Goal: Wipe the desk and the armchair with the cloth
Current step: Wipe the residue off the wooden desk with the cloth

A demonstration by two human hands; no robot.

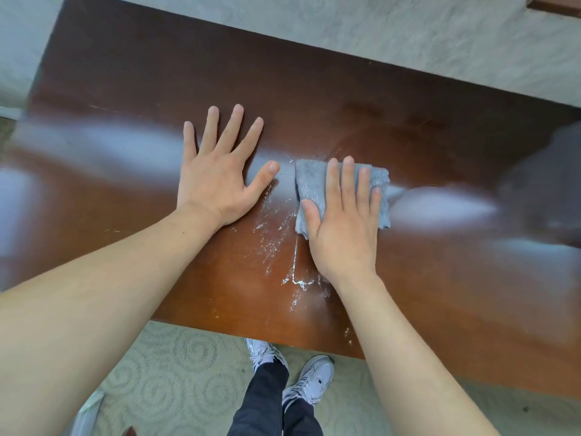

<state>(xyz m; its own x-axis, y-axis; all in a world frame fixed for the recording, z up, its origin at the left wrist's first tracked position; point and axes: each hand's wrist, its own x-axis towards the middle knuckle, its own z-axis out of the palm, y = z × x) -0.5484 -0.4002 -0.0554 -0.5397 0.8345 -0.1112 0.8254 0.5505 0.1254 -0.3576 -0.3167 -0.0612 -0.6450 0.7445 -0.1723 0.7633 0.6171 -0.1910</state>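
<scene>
A glossy dark-brown wooden desk point(125, 73) fills most of the view. My right hand point(345, 221) lies flat, palm down, pressing a folded grey cloth point(309, 184) onto the desk near its middle. My left hand point(220, 171) rests flat on the bare wood just left of the cloth, fingers spread, holding nothing. White powdery streaks and specks point(276, 240) mark the wood between my hands and toward the near edge. No armchair is in view.
A pale wall point(408, 36) runs along the desk's far edge. A dark blurred shape point(547, 184) sits at the right edge. Below the near edge lie patterned carpet point(188, 372) and my white shoes point(311, 379).
</scene>
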